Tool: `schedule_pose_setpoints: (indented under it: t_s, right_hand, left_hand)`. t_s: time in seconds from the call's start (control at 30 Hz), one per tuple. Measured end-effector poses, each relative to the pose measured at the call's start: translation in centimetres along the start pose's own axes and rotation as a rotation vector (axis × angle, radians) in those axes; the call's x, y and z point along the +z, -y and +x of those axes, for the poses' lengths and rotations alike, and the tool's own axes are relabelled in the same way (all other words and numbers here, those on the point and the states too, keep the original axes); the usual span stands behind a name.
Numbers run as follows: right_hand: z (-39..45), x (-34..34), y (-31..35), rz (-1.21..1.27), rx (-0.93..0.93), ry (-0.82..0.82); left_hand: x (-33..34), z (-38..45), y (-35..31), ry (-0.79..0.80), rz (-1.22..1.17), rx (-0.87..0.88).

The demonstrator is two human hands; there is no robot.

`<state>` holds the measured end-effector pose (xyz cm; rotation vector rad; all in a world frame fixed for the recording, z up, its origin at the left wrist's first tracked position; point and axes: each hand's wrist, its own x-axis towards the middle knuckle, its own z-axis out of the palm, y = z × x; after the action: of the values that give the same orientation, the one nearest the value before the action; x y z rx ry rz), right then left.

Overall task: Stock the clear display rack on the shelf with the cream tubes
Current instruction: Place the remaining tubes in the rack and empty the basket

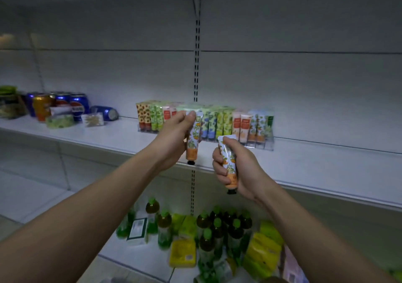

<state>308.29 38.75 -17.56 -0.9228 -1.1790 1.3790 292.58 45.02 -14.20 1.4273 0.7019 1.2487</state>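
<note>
1. Head view: left hand (174,134) pinches a soft printed cream tube (193,140), cap down, before the clear plastic rack (268,144) on the white shelf (326,163).
2. Right hand (237,169) fingers wrap a second tube (228,163); the print is apparently oranges.

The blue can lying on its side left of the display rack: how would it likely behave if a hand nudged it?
The blue can lies on its side on the flat shelf, so a nudge across its length would probably roll it. Nothing visibly blocks it in front, so it might reach the shelf edge. It looks rigid; whether it is full, hence heavy, cannot be told.
</note>
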Motion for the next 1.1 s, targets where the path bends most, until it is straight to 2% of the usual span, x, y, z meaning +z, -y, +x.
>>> schedule_pose_setpoints:
  t_s: [0.1, 0.27, 0.4, 0.57, 0.73, 0.93, 1.1]
  right_hand:
    - [-0.1, -1.4, 1.0, 0.080, -0.140, -0.108]
    - [0.6, -5.4, 2.3, -0.308, -0.297, -0.335]
    - [1.5, -8.5, 3.6, -0.314, -0.393, -0.469]
    - [3.8, -12.3, 5.5, -0.321, -0.482, -0.558]
    - [7.1, -15.7, 6.1, -0.295, -0.511, -0.600]
    - [10.1, -18.2, 5.9, -0.338, -0.586, -0.649]
    - [10.9, -19.3, 5.8, -0.377, -0.602, -0.633]
  left_hand:
    - [1.6, 1.0, 0.1, -0.028, 0.085, 0.030]
    - [3.9, 3.4, 0.2, -0.075, 0.141, 0.088]
    - [6.1, 5.7, 0.6, -0.124, 0.159, 0.095]
    - [8.3, 8.0, 1.9, -0.112, 0.210, 0.183]
    - [10.2, 11.2, 4.7, -0.094, 0.364, 0.261]
    - [12.2, 15.1, 7.1, -0.146, 0.471, 0.433]
    - [12.9, 17.0, 7.9, -0.169, 0.659, 0.586]
